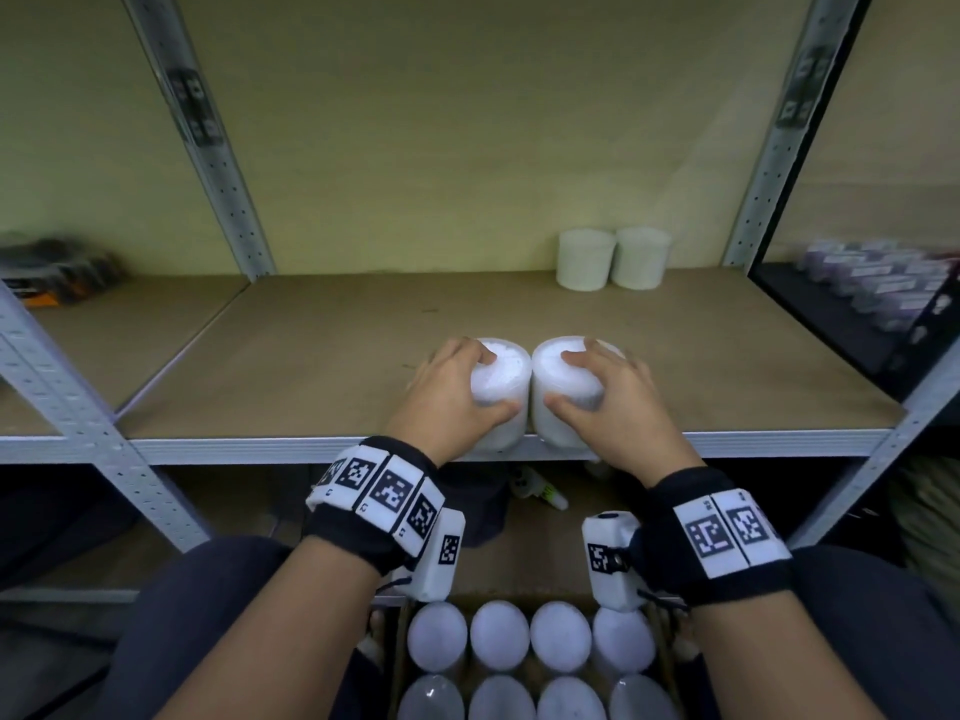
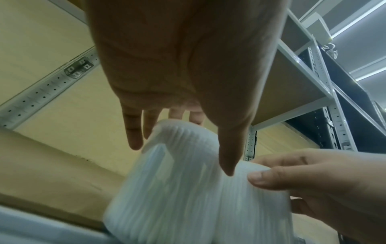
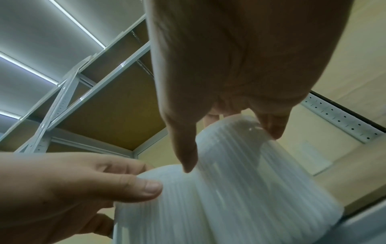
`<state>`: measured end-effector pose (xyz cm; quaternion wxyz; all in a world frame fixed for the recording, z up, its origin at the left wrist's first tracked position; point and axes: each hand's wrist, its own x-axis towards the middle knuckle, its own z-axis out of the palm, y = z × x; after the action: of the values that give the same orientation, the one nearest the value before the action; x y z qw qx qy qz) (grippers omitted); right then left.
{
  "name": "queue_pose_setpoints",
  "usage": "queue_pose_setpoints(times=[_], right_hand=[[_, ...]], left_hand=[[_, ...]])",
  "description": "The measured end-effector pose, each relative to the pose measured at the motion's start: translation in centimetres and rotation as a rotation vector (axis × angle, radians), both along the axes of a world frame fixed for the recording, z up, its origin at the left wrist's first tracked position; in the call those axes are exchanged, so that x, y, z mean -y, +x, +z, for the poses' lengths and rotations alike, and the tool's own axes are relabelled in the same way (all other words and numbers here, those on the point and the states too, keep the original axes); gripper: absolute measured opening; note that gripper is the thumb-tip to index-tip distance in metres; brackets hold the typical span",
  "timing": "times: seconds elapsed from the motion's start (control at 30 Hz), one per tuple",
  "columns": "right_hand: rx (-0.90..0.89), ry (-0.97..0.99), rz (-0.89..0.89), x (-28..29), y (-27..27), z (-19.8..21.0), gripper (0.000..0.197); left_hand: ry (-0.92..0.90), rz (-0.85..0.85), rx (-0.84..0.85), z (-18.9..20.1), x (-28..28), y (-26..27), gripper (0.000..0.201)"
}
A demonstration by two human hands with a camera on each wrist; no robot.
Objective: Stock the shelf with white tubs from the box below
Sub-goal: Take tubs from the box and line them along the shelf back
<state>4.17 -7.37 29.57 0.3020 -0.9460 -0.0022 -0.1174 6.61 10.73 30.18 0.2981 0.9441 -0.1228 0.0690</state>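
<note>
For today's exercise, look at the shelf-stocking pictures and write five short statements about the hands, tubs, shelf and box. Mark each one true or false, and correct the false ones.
1. Each hand grips its own white tub. True: the left hand holds the left tub, the right hand the right tub.
2. The two held tubs are far apart. False: they sit side by side, touching.
3. Two tubs at the back stand on the shelf. True.
4. The box below is empty. False: rows of tubs fill it.
5. The held tubs are near the shelf's back wall. False: they are at its front edge.
</note>
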Motion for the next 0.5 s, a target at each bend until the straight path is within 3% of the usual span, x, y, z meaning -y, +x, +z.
queue_pose_setpoints(times=[0.1,0.17,0.37,0.5], right_hand=[[-0.04,-0.065,0.017,0.3,-0.4,0.5,0.058],[0.008,-0.055,-0.012,0.5,-0.8,0.8,0.057],[0.074,-0.042,-0.03,0.7,-1.5,2.0,0.025],[0.106,-0.053,-0.009,0.5,-1.7,2.3,0.018]], left_hand=[[0.129,-0.019,-0.009,0.5,-0.5,-0.4,0.057],[0.12,-0.029,0.034,0.9,-0.8,-1.0,0.054],[0.094,-0.057,0.1,1.2,-0.7,-2.3,0.028],[0.086,-0.025,0.144,1.3,-0.3,-2.3,0.026]])
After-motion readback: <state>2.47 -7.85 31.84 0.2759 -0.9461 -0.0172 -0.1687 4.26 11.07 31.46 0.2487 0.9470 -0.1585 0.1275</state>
